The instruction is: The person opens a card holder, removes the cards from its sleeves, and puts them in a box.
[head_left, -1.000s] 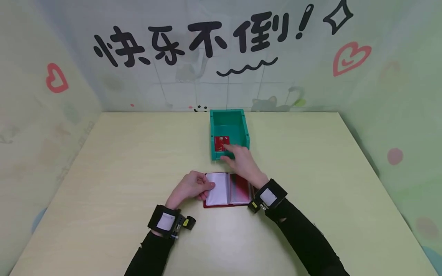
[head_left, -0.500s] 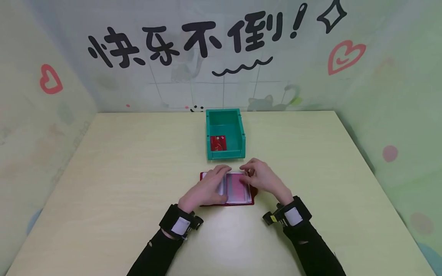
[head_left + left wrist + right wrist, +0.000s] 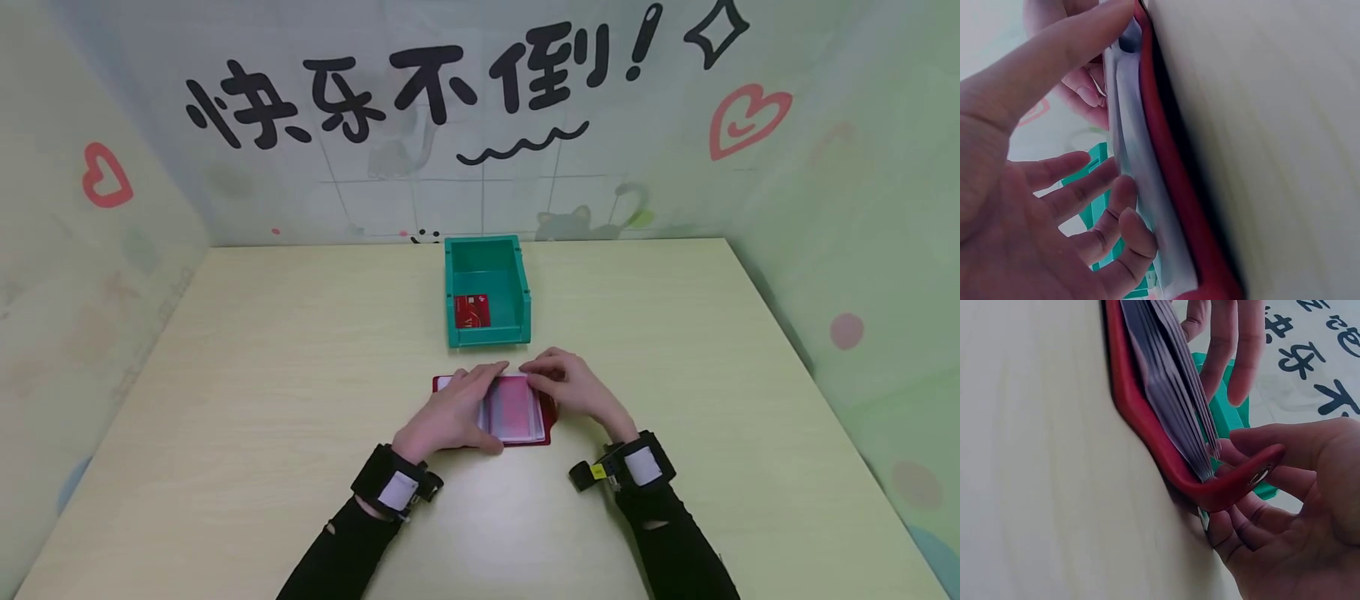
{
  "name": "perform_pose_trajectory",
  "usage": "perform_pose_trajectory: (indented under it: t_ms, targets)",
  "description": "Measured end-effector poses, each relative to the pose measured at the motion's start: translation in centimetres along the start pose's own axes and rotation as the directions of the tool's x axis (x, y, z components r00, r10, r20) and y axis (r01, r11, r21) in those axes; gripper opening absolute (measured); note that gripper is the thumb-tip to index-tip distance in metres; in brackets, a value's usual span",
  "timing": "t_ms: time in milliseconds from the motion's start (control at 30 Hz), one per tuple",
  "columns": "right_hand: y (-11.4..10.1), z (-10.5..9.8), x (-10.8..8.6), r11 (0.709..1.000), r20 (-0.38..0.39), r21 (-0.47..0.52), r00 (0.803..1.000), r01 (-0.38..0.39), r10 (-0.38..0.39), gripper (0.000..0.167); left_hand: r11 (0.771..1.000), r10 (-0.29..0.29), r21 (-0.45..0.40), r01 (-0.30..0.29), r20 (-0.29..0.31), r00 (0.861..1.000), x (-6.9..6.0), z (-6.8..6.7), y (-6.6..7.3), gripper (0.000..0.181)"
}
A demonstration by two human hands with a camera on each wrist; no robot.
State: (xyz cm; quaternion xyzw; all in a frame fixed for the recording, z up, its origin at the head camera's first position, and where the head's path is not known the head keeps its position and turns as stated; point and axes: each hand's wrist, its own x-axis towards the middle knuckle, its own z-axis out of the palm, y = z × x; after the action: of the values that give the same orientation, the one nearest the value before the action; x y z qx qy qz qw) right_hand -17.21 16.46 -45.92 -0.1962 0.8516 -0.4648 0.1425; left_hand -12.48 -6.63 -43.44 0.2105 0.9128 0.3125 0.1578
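A red card holder (image 3: 552, 417) lies spread on the table, its clear sleeves (image 3: 516, 408) facing up and showing pink. My left hand (image 3: 450, 417) rests across its left pages, thumb at the near edge and loosely bent fingers toward the far edge. At the far right corner, my right hand (image 3: 573, 387) pinches the sleeve edges between thumb and fingers. In the right wrist view, the stacked sleeves (image 3: 1172, 387) stand slightly fanned above the red cover, and a strap with a metal snap (image 3: 1261, 476) sticks out beside the right thumb.
Just beyond the holder stands a teal open-top bin (image 3: 489, 336), with a red card (image 3: 472, 311) lying in its near left part. Pale table (image 3: 300, 358) surrounds both. Printed walls (image 3: 337, 192) close off the back and sides.
My right hand has come back from the bin to the holder's right corner. The left hand has moved right, from the left edge onto the pages. Pink sleeves now face up.
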Motion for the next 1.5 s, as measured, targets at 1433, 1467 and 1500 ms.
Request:
perform_pose_trajectory:
  t_ms: [1433,1467,1500]
  targets:
    - [-4.8,4.6,1.1,0.981,-0.037,-0.169,0.995,-0.094,0.089,0.037,0.775,-0.190,-0.615,0.143,-0.013,0.982,-1.3,-3.0,-6.2,0.027]
    - [-4.8,4.6,1.1,0.981,-0.032,-0.172,0.996,-0.086,0.082,0.039,0.776,-0.194,-0.613,0.147,-0.011,0.981,-1.3,-2.9,-6.3,0.027]
    - [-4.8,4.6,1.1,0.981,-0.026,-0.175,0.997,-0.080,0.076,0.041,0.780,-0.194,-0.608,0.147,-0.012,0.981,-1.4,-2.9,-6.3,0.027]
